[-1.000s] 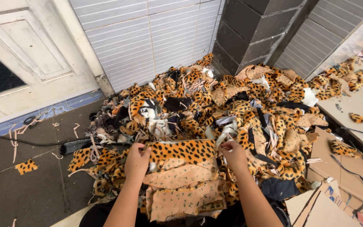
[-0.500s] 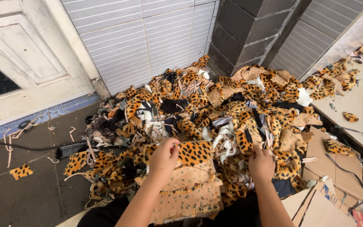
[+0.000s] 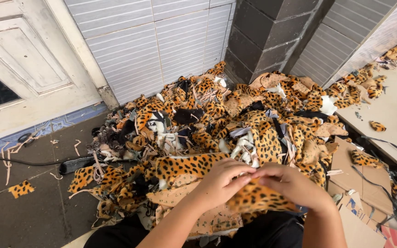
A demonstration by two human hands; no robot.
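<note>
Leopard-print fabric piece (image 3: 258,198) pinched between both hands.

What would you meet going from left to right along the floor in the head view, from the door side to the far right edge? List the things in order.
Small leopard-print scrap → black cable → big pile of leopard-print fabric pieces → left hand → right hand → flattened cardboard → pale board.
</note>
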